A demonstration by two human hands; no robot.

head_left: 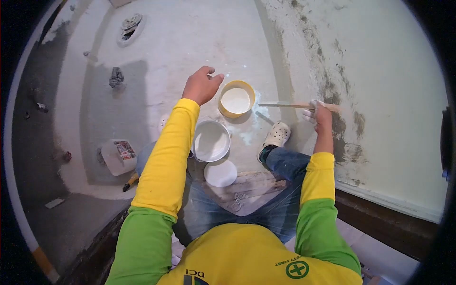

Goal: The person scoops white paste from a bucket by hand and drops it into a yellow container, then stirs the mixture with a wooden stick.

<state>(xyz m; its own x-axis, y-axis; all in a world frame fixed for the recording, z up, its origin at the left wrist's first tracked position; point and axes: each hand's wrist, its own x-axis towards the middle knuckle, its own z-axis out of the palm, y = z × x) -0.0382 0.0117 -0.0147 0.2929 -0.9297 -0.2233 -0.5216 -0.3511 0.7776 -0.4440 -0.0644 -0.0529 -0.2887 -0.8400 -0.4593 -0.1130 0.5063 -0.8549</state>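
Note:
My right hand [321, 117], its fingers smeared with white, grips a flat wooden stick [289, 105]. The stick lies nearly level, its whitish end pointing left toward the yellow tub [222, 101] but apart from it. White material [236, 100] fills part of that tub. Just left of the tub's rim, my left hand [203, 85] hovers with thumb and forefinger apart, holding nothing I can see. Nearer to me stands a white bucket [212, 140] with a pale inside. A round white lid [220, 173] lies below it.
White splashes [247, 137] mark the floor around the tub. My shoe [277, 134] is to the right. At left are a white container [118, 157] and a tool with a yellow handle [130, 182]. A stained wall [394, 109] rises on the right. A floor opening [130, 29] lies farther off.

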